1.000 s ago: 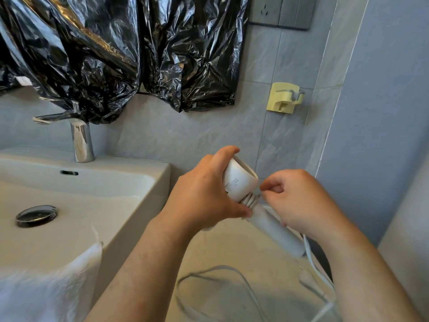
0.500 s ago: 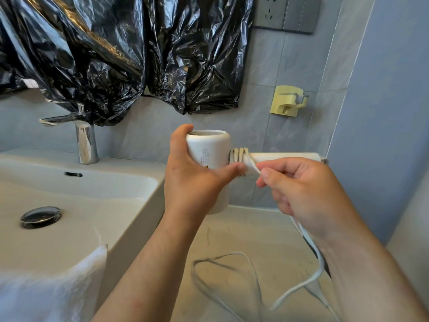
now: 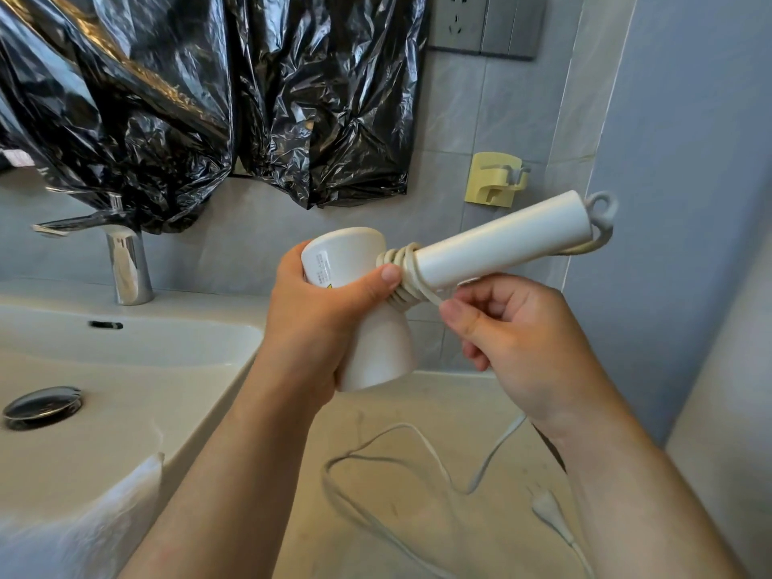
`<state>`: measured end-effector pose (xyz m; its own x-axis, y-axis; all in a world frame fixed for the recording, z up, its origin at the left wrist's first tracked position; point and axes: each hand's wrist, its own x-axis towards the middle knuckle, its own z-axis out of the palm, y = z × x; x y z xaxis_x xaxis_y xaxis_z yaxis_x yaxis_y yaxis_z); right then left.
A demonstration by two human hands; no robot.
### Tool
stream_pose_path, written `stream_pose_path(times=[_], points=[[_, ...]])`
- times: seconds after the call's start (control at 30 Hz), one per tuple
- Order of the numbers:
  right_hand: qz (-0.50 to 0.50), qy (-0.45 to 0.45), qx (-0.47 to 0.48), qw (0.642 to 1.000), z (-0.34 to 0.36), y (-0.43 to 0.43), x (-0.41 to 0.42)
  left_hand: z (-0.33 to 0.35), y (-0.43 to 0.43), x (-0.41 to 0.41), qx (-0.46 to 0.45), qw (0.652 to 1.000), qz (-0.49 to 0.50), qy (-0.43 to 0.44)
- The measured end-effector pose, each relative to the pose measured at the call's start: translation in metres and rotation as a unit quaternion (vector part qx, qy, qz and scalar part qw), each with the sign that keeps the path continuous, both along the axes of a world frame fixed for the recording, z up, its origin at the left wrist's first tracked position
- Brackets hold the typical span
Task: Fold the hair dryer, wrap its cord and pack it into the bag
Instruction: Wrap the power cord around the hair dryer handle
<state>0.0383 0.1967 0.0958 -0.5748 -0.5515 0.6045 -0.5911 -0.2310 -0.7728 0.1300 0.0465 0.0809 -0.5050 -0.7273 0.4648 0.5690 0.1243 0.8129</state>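
Observation:
A white hair dryer (image 3: 493, 244) is held up in front of the tiled wall, its handle pointing right and slightly up. My left hand (image 3: 317, 315) grips the dryer's barrel, thumb pressed on the cord turns. Several turns of white cord (image 3: 401, 273) sit around the base of the handle. My right hand (image 3: 514, 340) pinches the cord just below those turns. The loose cord (image 3: 376, 449) hangs down and loops over the floor, ending in the plug (image 3: 547, 509). No bag for packing is in view.
A white washbasin (image 3: 125, 394) with a chrome tap (image 3: 125, 261) and drain plug (image 3: 41, 405) fills the left. Black plastic sheeting (image 3: 188, 98) hangs on the wall. A yellow wall holder (image 3: 495, 183) and grey sockets (image 3: 484, 23) are on the tiles. A white towel (image 3: 83, 532) drapes over the basin's edge.
The dryer has been raised, and its handle has swung from down-right to pointing right and slightly up. More cord turns sit at the handle base. My right hand moved below the handle.

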Motion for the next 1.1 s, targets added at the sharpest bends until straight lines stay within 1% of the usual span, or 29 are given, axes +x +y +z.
stream_pose_path(times=[0.07, 0.2, 0.27, 0.33, 0.4, 0.47, 0.5, 0.57, 0.67, 0.73, 0.83, 0.9, 0.93, 1.0, 1.1], points=[[0.002, 0.0, 0.013, 1.0, -0.001, 0.001, -0.005, 0.001, -0.005, 0.002, -0.017, 0.999, -0.033, -0.02], [0.104, 0.018, 0.073, 0.992, -0.002, 0.003, -0.005, 0.003, -0.001, 0.006, -0.028, 0.99, -0.128, -0.059], [0.108, 0.025, 0.078, 0.991, -0.002, 0.003, -0.008, 0.006, 0.003, 0.005, -0.02, 0.98, -0.165, -0.105], [0.085, 0.03, 0.076, 0.993, -0.003, 0.003, -0.009, 0.008, 0.006, 0.003, -0.004, 0.977, -0.155, -0.145], [0.076, 0.028, 0.067, 0.994, -0.003, 0.003, -0.008, 0.007, 0.007, 0.0, 0.01, 0.982, -0.102, -0.16], [0.073, 0.035, 0.077, 0.994, -0.005, 0.0, -0.006, 0.002, 0.008, 0.0, -0.013, 0.983, -0.073, -0.167], [0.066, 0.047, 0.093, 0.992, -0.005, -0.002, -0.005, -0.001, 0.008, 0.001, -0.023, 0.981, -0.083, -0.171], [0.053, 0.068, 0.13, 0.988, -0.007, -0.004, -0.004, -0.008, 0.006, 0.005, -0.008, 0.976, -0.119, -0.181], [0.058, 0.073, 0.153, 0.984, -0.005, -0.003, 0.0, -0.013, 0.0, 0.01, 0.002, 0.972, -0.151, -0.181], [0.06, 0.069, 0.141, 0.986, -0.002, -0.001, 0.001, -0.012, -0.002, 0.01, 0.006, 0.974, -0.156, -0.162], [0.073, 0.032, 0.078, 0.994, 0.001, 0.0, 0.002, -0.008, 0.002, 0.011, 0.028, 0.973, -0.191, -0.125], [0.074, 0.014, 0.038, 0.996, 0.002, 0.0, 0.005, -0.005, 0.009, 0.013, 0.028, 0.961, -0.248, -0.114], [0.066, 0.018, 0.031, 0.997, 0.002, 0.0, 0.006, -0.004, 0.013, 0.013, 0.04, 0.953, -0.278, -0.115], [0.039, 0.039, 0.026, 0.998, 0.003, 0.001, 0.004, -0.004, 0.016, 0.014, 0.087, 0.929, -0.33, -0.145], [0.025, 0.036, 0.02, 0.999, 0.005, 0.004, 0.002, -0.005, 0.016, 0.012, 0.134, 0.891, -0.389, -0.193]])
